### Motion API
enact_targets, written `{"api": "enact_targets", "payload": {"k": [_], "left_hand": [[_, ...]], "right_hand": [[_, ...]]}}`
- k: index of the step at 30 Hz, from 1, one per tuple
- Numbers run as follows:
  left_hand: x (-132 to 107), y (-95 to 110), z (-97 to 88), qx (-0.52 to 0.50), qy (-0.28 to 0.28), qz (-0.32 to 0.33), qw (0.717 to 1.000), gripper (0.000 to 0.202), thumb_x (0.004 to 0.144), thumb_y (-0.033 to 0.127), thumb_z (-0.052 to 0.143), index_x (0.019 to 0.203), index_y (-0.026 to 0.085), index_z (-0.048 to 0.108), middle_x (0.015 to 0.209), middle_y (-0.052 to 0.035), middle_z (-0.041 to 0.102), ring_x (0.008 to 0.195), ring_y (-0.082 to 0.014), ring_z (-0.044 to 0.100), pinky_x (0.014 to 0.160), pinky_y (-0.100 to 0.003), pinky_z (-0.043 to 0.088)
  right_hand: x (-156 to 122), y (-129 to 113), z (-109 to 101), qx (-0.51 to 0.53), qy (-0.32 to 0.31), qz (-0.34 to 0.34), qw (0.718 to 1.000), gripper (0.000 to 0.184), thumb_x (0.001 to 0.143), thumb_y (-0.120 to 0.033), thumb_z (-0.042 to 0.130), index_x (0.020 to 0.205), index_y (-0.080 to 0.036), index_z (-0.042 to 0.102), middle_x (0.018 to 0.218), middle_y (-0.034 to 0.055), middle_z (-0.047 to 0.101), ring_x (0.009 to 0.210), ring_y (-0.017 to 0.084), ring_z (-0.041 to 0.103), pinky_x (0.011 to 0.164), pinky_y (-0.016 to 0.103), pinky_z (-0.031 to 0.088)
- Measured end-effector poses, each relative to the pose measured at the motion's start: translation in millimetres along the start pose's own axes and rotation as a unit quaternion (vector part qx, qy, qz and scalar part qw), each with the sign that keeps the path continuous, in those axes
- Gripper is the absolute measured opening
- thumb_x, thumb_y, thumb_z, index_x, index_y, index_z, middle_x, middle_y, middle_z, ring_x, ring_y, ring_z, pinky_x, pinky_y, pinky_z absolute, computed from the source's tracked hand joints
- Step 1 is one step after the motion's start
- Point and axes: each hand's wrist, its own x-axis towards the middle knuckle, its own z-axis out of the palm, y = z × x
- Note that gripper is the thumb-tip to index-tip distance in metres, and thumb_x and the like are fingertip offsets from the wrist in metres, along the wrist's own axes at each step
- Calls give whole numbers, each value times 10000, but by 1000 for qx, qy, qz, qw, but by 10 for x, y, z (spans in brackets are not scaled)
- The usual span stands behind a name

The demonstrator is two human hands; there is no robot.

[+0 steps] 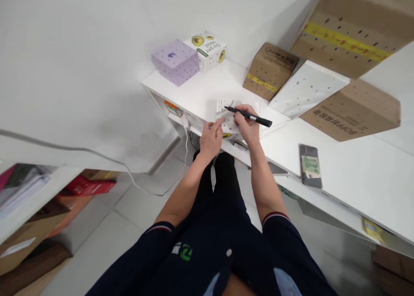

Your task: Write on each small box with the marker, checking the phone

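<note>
A small white box [231,123] with dark spots and a printed avocado on its side lies at the front edge of the white desk. My right hand [247,126] is closed around a black marker pen [255,118]. The pen's tip points left and is over the upper left part of the box top; whether it touches cannot be made out. At the box's near left corner, my left hand [211,138] grips the box, index finger stretched onto its top. Part of the box is hidden beneath my right hand.
Behind stand a purple box [177,63] and a white avocado-print box [207,50]. Cardboard boxes [270,70] and a white spotted box [308,89] line the wall at right. A phone [310,166] with a banknote lies near the desk edge. A white cable [136,184] hangs at left.
</note>
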Motion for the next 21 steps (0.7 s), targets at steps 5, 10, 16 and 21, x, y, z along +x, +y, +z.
{"api": "enact_targets", "payload": {"k": [5,10,16,21], "left_hand": [[9,9,-12,-9,1,1,1000,386,1011,281,394,1303,265,645,1161,-108,570,1089,-233,602,946,-373,496],[18,13,-14,-11,-4,0,1000,377,1009,280,398,1293,263,645,1154,-109,570,1095,-235,599,944,-374,500],[24,0,-8,-7,-6,2,1000,385,1009,277,393,1297,254,647,1154,-114,569,1107,-232,600,952,-375,502],[26,10,-14,7,-9,2,1000,386,1011,270,390,1299,241,645,1152,-116,575,1120,-233,606,952,-371,513]], "right_hand": [[-70,-11,41,-42,40,-20,998,204,897,-416,609,824,-231,565,668,-61,554,576,80,510,560,223,446],[-63,-30,49,-58,36,-15,998,219,898,-406,626,798,-224,556,634,-68,539,555,76,494,547,223,424],[-30,5,48,-60,21,-7,998,203,898,-401,630,818,-223,575,659,-59,557,583,83,519,563,228,442],[-35,18,47,-64,12,-20,998,180,904,-368,623,811,-222,573,668,-60,554,586,81,512,577,230,431]]}}
